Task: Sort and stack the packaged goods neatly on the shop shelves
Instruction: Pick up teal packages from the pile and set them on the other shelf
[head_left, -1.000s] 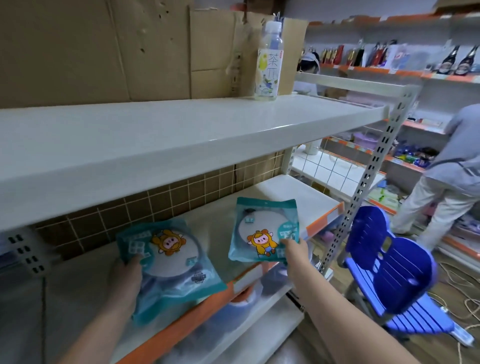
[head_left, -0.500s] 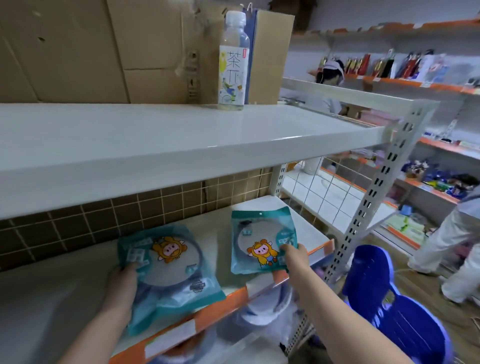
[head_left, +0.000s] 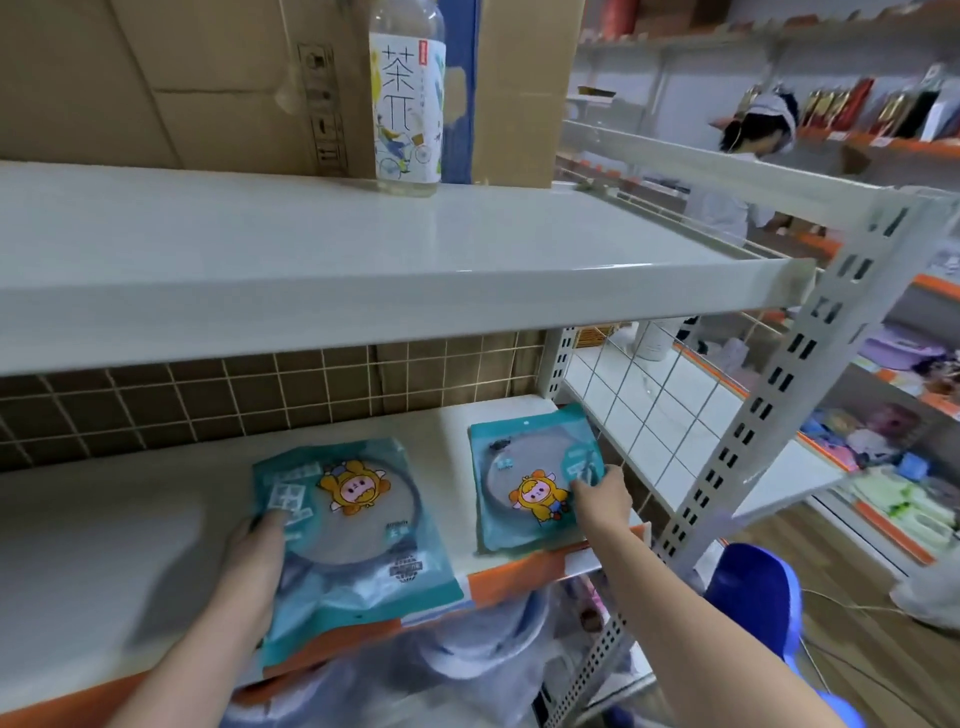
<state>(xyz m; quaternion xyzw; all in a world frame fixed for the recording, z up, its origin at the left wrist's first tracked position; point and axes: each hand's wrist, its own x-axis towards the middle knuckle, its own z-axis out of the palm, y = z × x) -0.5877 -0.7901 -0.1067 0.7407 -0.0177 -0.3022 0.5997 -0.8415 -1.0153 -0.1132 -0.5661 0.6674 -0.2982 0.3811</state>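
Two teal packets with a yellow cartoon figure lie on the lower white shelf (head_left: 119, 525). The left packet (head_left: 358, 535) lies tilted and overhangs the shelf's orange front edge; my left hand (head_left: 257, 558) grips its left side. The right packet (head_left: 530, 478) lies flat near the shelf's right end, and my right hand (head_left: 602, 493) holds its right edge with the fingertips. More clear-wrapped goods (head_left: 467, 649) sit blurred on the level below.
A tea bottle (head_left: 407, 98) stands on the upper shelf (head_left: 311, 260) in front of cardboard boxes (head_left: 182, 78). A blue plastic chair (head_left: 753, 603) stands at the lower right. Another person (head_left: 748, 171) works behind the rack. Stocked shelves (head_left: 893, 467) line the right.
The right packet has moved from held upright to lying flat near the shelf's right end. The left packet has stayed under my left hand. The camera has moved closer and lower.
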